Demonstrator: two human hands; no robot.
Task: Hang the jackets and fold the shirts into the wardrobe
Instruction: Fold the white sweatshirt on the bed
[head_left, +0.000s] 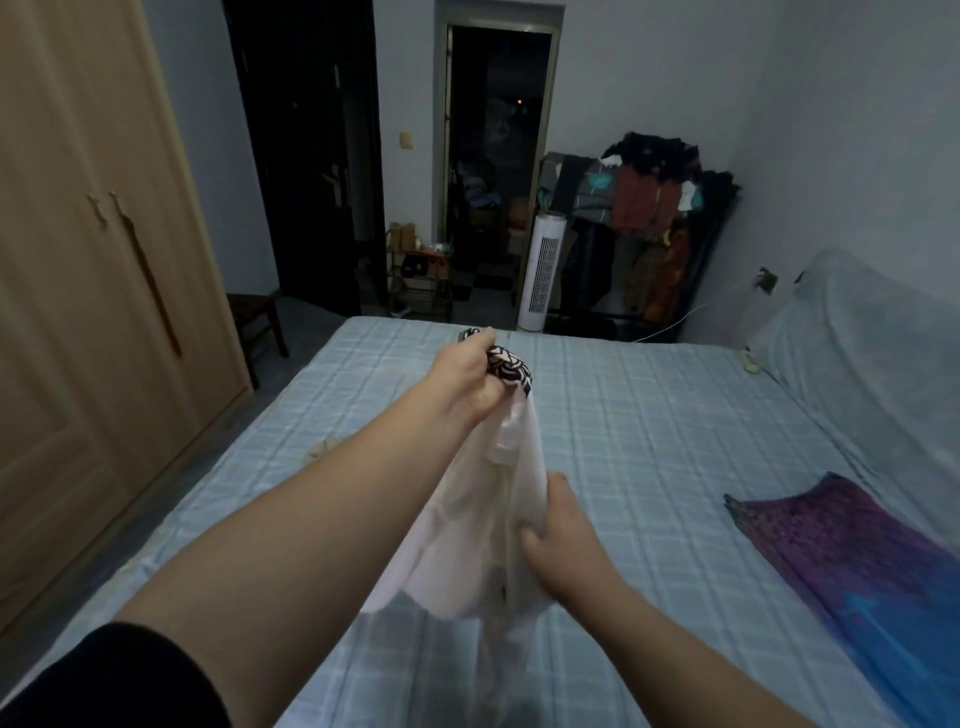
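Both hands grip shirt (483, 530) lengthwise, collar far.

Dim, bluish, softly blurred room light; wide-angle bending at edges; black doorways.

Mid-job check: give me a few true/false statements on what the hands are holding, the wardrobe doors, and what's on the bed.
1. The left hand grips the white garment at its black-and-white patterned end. True.
2. The right hand is empty. False: it holds the white fabric lower down.
3. The wardrobe doors are open. False: they are closed.
4. A purple and blue cloth lies on the bed. True.
5. The white garment lies flat on the bed. False: it is held up.
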